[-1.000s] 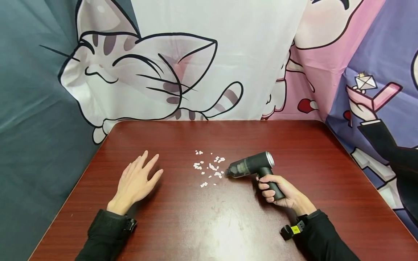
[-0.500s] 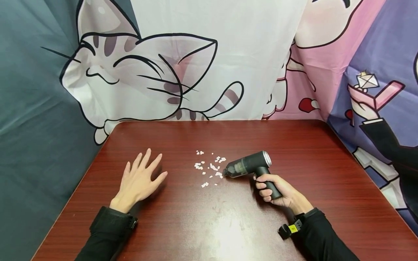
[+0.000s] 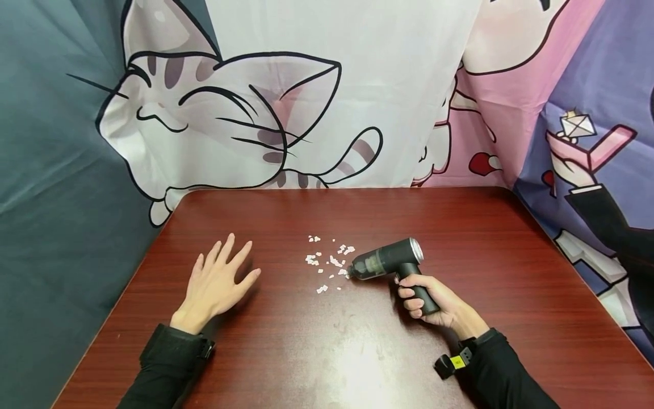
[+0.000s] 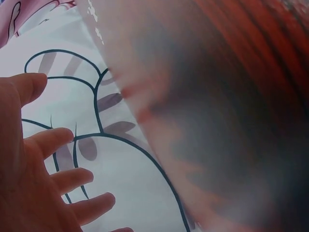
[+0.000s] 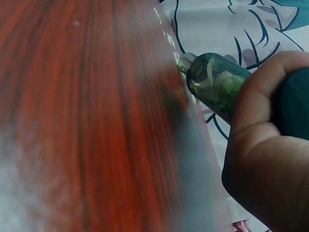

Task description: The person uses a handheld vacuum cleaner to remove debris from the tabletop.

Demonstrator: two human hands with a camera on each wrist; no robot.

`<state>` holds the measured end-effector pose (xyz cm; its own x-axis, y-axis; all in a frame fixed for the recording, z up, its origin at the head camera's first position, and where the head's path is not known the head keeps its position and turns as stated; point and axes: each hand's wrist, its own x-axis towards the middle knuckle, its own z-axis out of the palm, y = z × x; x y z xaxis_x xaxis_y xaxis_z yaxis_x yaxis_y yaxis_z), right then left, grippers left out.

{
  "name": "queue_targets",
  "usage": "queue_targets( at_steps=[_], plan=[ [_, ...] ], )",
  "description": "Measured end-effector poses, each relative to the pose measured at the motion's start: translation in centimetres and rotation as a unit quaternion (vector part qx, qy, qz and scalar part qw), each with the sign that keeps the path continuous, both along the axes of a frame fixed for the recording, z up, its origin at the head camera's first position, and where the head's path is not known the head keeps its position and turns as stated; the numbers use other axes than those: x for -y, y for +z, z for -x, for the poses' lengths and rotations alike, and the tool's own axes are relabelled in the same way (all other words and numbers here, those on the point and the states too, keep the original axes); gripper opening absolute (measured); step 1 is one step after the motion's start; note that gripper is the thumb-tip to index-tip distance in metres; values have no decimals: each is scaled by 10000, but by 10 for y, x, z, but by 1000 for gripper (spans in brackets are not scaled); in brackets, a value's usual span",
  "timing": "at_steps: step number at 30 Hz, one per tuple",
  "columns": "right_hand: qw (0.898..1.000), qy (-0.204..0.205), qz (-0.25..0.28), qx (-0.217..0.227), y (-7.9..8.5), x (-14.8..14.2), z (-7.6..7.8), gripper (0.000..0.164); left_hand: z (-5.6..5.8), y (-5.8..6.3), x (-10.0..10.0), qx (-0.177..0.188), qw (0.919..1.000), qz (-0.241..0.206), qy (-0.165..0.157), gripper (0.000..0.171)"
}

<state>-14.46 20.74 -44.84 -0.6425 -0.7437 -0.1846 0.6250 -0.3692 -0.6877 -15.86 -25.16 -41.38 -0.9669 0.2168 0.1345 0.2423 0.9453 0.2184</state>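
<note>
My right hand (image 3: 434, 304) grips the handle of a black handheld vacuum cleaner (image 3: 390, 258), fingers curled round it. The vacuum's clear front bin (image 5: 217, 79) shows pale scraps inside in the right wrist view. Its nozzle points left, right at the edge of a scatter of small white paper scraps (image 3: 334, 262) on the table. To the left of the scraps, my left hand (image 3: 214, 289) is spread palm down over the table with nothing in it. In the left wrist view its fingers (image 4: 72, 179) are straight and apart.
The reddish-brown wooden table (image 3: 286, 352) has a glossy glare near its front. A cloth printed with a cat (image 3: 214, 130) hangs behind the far edge, with a pink and blue printed cloth (image 3: 577, 170) at the right.
The vacuum's nozzle has shifted slightly left to the right-hand edge of the scraps. My left hand has moved slightly right and its fingers have spread wider.
</note>
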Motion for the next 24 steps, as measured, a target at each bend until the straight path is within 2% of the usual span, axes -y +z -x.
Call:
queue_targets(
  at_steps=[8,24],
  plan=[
    [10000,17,8,20,0,10,4,17,-9,-2,10,-55,9999,11,93,69],
    [9999,167,14,-9,-1,24,8,16,-20,-4,27,-42,9994,-32,335,69]
  ],
)
